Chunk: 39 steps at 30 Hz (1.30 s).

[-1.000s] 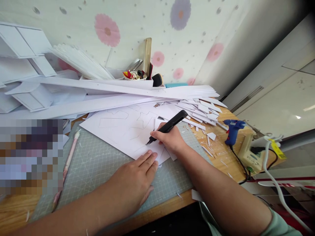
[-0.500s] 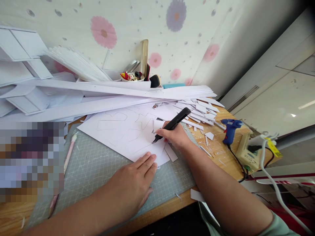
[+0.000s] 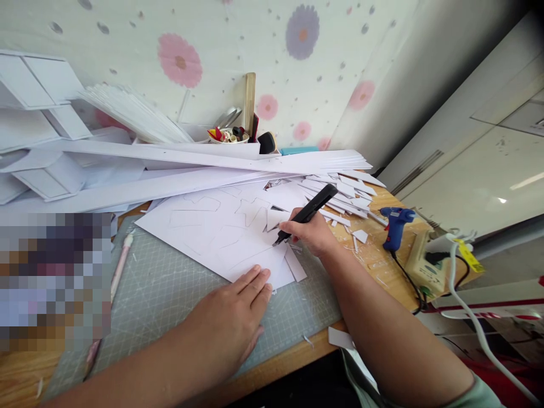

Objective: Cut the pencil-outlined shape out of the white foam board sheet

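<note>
My right hand [image 3: 312, 233] grips a black utility knife [image 3: 306, 212] like a pen, its blade tip resting on a white sheet [image 3: 221, 232] with cut-out shapes. The sheet lies on a grey-green cutting mat [image 3: 170, 294]. My left hand [image 3: 229, 317] lies flat with fingers stretched out, fingertips pressing the sheet's near corner.
Long white strips [image 3: 204, 161] and offcuts [image 3: 348, 192] pile up behind the sheet. A pink pen knife [image 3: 119, 266] lies at the mat's left. A blue glue gun [image 3: 395, 224] and a power strip [image 3: 425, 266] sit at the right edge. A cup of tools [image 3: 229, 136] stands by the wall.
My right hand has drawn the knife to the right and slightly away along the sheet. My left hand has stayed flat on the near corner.
</note>
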Motion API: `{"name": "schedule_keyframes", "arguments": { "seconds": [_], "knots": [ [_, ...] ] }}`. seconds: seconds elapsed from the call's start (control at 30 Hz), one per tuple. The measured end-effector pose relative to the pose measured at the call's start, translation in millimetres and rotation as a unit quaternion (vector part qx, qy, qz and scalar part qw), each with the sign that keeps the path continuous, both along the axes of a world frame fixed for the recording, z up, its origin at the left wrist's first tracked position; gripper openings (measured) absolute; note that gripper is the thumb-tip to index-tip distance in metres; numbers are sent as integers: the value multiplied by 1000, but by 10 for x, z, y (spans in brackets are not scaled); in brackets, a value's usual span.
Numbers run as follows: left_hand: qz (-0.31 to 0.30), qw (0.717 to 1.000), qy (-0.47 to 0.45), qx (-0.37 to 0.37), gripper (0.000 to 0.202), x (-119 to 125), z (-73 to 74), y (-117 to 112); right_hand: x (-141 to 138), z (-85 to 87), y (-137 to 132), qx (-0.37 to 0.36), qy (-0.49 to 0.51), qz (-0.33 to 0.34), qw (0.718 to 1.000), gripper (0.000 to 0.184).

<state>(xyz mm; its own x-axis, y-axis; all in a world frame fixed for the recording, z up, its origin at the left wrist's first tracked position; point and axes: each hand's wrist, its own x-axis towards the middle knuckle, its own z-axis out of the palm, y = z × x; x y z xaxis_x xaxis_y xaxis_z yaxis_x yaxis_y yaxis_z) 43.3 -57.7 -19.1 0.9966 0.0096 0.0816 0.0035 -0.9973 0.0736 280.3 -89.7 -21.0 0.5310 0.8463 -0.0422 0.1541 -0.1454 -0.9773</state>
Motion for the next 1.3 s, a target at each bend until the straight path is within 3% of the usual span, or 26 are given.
{"name": "schedule_keyframes", "arguments": {
  "seconds": [0.13, 0.27, 0.4, 0.47, 0.57, 0.67, 0.77, 0.93, 1.03, 1.13, 1.2, 1.3],
  "knots": [
    [0, 1000, 5, 1, 47, -6, -7, 2, 113, 24, -13, 23, 9, -23, 999, 28],
    [-2, 999, -30, -19, 45, -20, -19, 29, 162, 80, -15, 70, 108, -91, 987, 26],
    [-22, 990, -109, -86, 28, -55, 34, 93, 80, 95, -7, 93, 167, -78, 978, 29],
    [15, 985, -133, -107, 25, -86, 83, 168, 32, 89, -6, 103, 176, -59, 977, 30],
    [117, 986, -102, -68, 22, -142, 132, 378, -3, 84, -10, 111, 186, -36, 976, 31],
    [154, 988, -27, -21, 43, -195, 115, 674, -1, 79, -11, 117, 191, -32, 974, 33],
    [160, 985, 52, -41, 61, -232, 62, 940, 7, 61, -4, 115, 188, -34, 975, 36],
    [166, 984, 43, -46, 66, -274, 23, 1123, -7, 38, -3, 76, 169, 8, 983, 41],
    [131, 991, -12, -17, 54, -291, 2, 1118, -31, 51, -14, 50, 127, 42, 990, 41],
    [14, 992, -126, 28, 23, -275, -26, 1055, -50, 70, -27, 48, 100, 64, 992, 40],
    [-33, 983, -175, 51, 21, -242, -21, 969, -50, 80, -32, 63, 96, 75, 991, 39],
    [-53, 968, -231, 77, 21, -168, 45, 774, -31, 85, -27, 103, 106, 60, 987, 39]
  ]
}}
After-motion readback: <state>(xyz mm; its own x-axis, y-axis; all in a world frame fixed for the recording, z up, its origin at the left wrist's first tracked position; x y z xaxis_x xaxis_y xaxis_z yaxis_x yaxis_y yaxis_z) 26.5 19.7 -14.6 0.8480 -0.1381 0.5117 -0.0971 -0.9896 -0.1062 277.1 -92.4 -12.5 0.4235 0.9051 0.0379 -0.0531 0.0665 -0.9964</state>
